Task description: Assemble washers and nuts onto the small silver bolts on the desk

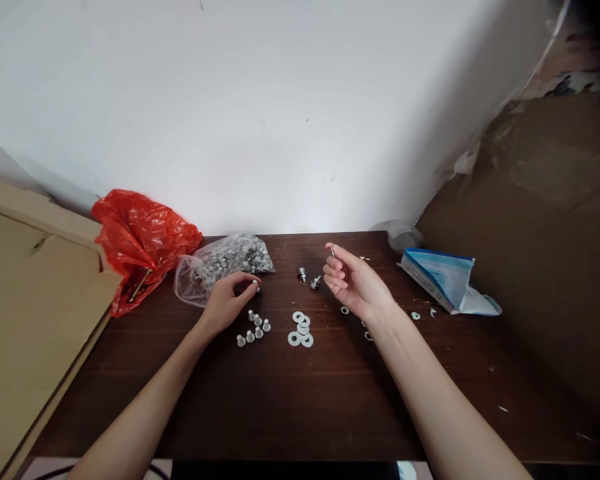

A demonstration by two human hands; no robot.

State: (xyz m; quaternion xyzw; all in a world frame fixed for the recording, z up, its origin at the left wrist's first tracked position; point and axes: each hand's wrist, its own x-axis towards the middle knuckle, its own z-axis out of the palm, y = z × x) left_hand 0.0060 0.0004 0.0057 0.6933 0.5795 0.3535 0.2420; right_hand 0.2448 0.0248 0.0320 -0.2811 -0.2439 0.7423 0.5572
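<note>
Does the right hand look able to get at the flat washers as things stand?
Probably yes: the flat washers lie uncovered near the right hand and nothing visibly blocks the way, though that hand holds a small metal piece.

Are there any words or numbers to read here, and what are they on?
No words or numbers can be read.
Packet: something like small print on its side, too blurred to read.
Red bag and clear bag: no writing I can make out.
Bolts and washers: any marks are too small to see.
</note>
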